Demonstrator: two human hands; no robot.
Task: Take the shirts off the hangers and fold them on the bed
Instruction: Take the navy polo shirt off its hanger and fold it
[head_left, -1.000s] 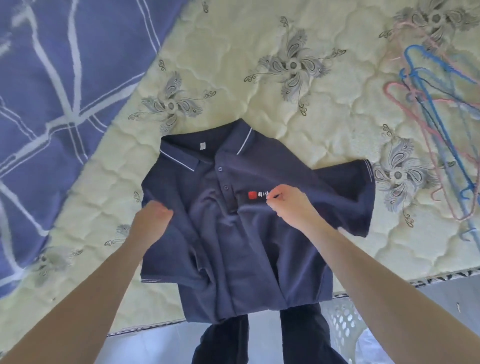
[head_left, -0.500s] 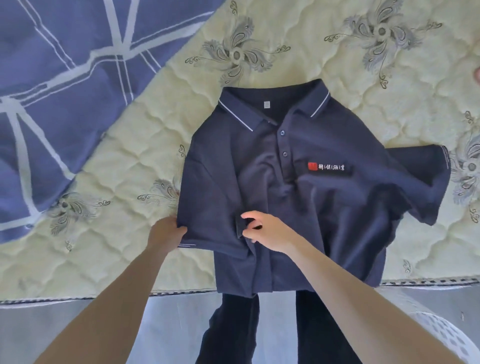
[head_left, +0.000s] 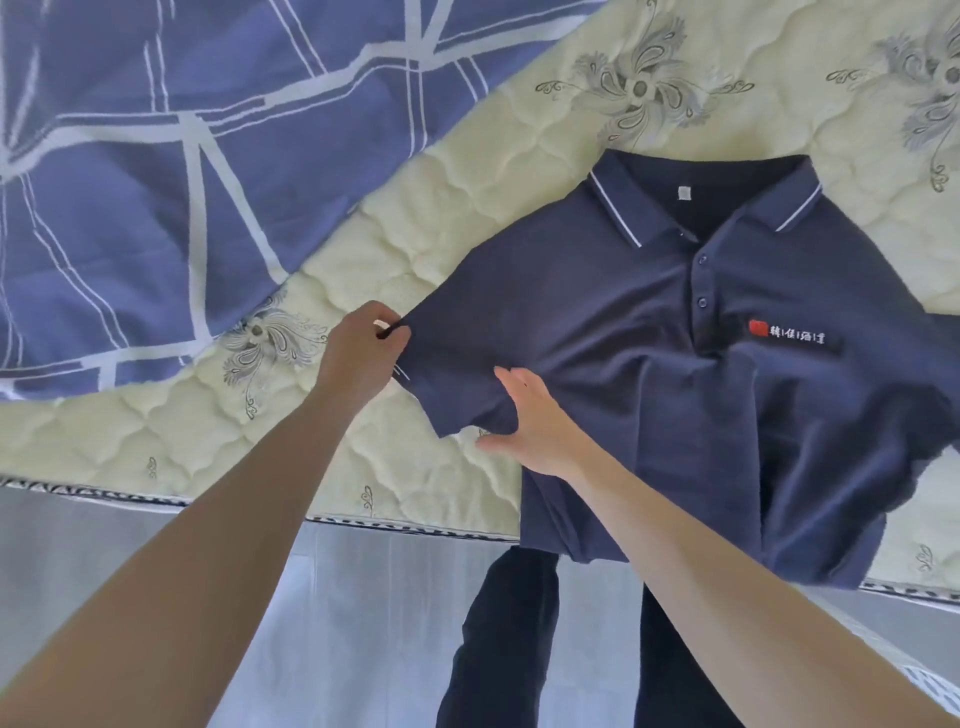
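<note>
While the navy polo shirt (head_left: 649, 374) lies face-up on the quilted mattress (head_left: 441, 234), the left hand (head_left: 361, 356) pinches its sleeve (head_left: 452, 384) and the right hand (head_left: 537, 423) presses it, fingers straight. A blue blanket (head_left: 156, 156) lies leftward, apart.

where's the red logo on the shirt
The red logo sits right of centre in the head view, on the navy polo shirt, just right of its buttons.
</note>
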